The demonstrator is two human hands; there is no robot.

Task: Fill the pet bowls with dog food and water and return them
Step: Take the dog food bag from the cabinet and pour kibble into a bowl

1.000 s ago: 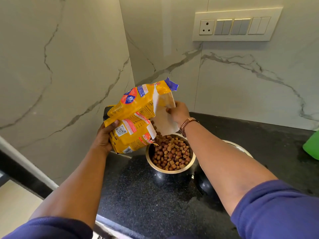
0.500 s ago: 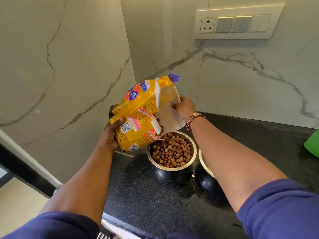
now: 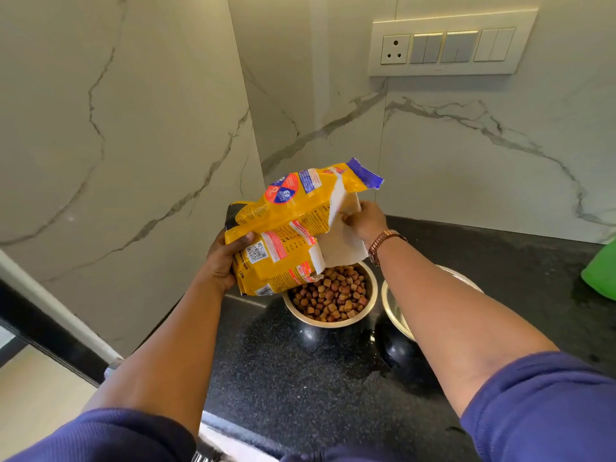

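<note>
A yellow dog food bag (image 3: 293, 228) is held tilted above a steel bowl (image 3: 371, 305) that is full of brown kibble (image 3: 333, 295). My left hand (image 3: 223, 261) grips the bag's lower body from the left. My right hand (image 3: 365, 221) pinches the torn white inner flap at the bag's mouth. A second steel bowl (image 3: 391, 308) stands just right of the first, mostly hidden behind my right forearm; its contents cannot be seen.
Both bowls stand on a black speckled counter (image 3: 300, 378) in a corner of white marble walls. A switch and socket panel (image 3: 450, 45) is on the back wall. A green object (image 3: 601, 275) sits at the counter's right edge. The counter's front edge is near my elbows.
The bag has risen slightly and tipped back from the bowl; no kibble is falling from it now. Both hands keep their hold.
</note>
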